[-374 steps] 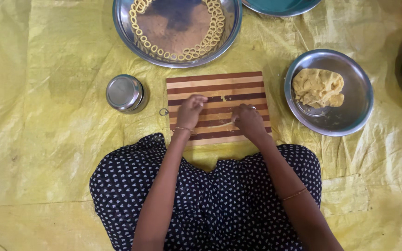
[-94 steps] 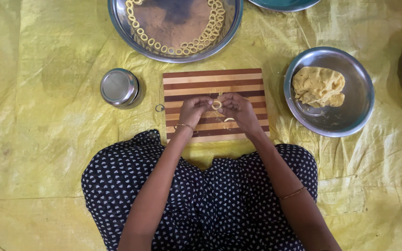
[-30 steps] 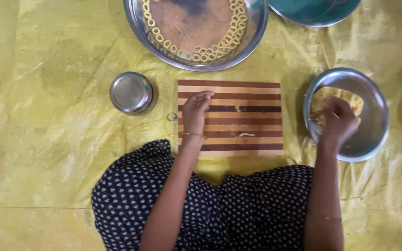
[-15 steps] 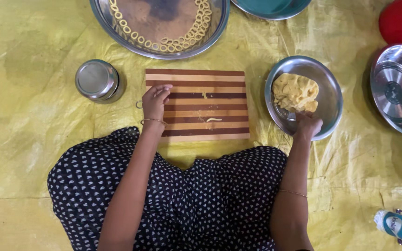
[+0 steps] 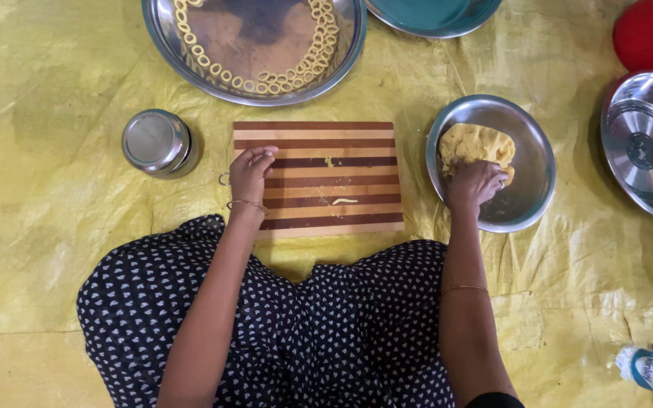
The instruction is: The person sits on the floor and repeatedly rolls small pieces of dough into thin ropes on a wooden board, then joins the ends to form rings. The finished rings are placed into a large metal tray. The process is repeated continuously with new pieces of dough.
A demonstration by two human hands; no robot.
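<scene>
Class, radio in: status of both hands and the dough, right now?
Left hand resting on striped cutting board, empty. Right hand in steel bowl, gripping yellow dough. Small dough strip on board; nothing in the way.

I am sitting on a yellow sheet (image 5: pixel 54 189) and resting my left hand (image 5: pixel 249 171) on the left edge of the striped wooden board (image 5: pixel 319 177). My right hand (image 5: pixel 475 183) is pressing into the yellow dough (image 5: pixel 476 146) in the steel bowl (image 5: pixel 527 215). A small dough strip (image 5: pixel 345 201) is lying on the board. Dough rings (image 5: pixel 266 75) are lining the big steel tray (image 5: pixel 255 47).
</scene>
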